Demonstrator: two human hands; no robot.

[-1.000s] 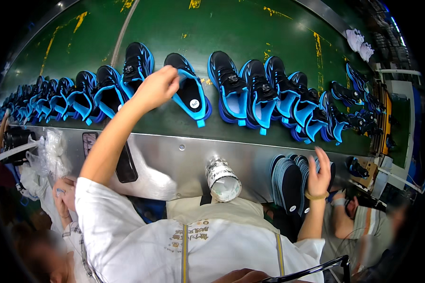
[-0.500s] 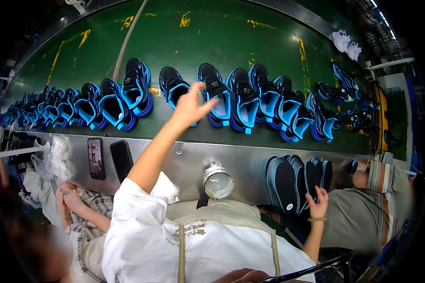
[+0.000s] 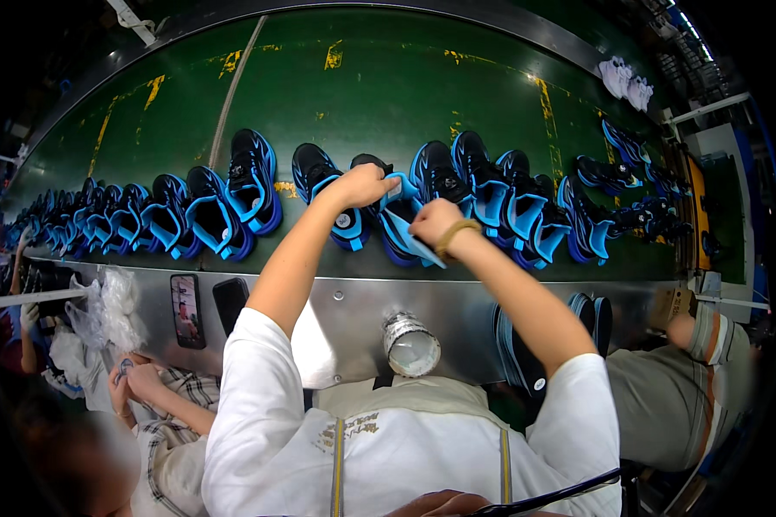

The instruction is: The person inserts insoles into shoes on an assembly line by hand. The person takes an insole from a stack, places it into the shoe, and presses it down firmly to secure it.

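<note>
My left hand (image 3: 364, 184) is closed on the collar of a black and blue sneaker (image 3: 394, 183) on the green belt, its toe partly hidden behind the fingers. In my right hand (image 3: 437, 223) is a blue insole (image 3: 408, 234), pinched near its heel end. The insole slants over the sneaker's opening, its front end at or inside the collar; how deep it sits I cannot tell. To the left stands another sneaker (image 3: 315, 165), and to the right a row of similar ones, the nearest (image 3: 437, 168) close to my right hand.
Stacked dark insoles (image 3: 510, 349) lie on the metal ledge (image 3: 362, 306), partly behind my right forearm. A can of white paste (image 3: 412, 349) stands before me. Two phones (image 3: 187, 310) and plastic bags (image 3: 116, 302) lie left. People sit on both sides. More sneakers (image 3: 168, 211) line the belt.
My right hand has come from the insole stacks to the sneaker, bringing an insole. My left hand has gone from spread fingers above the shoes to a hold on the sneaker's collar.
</note>
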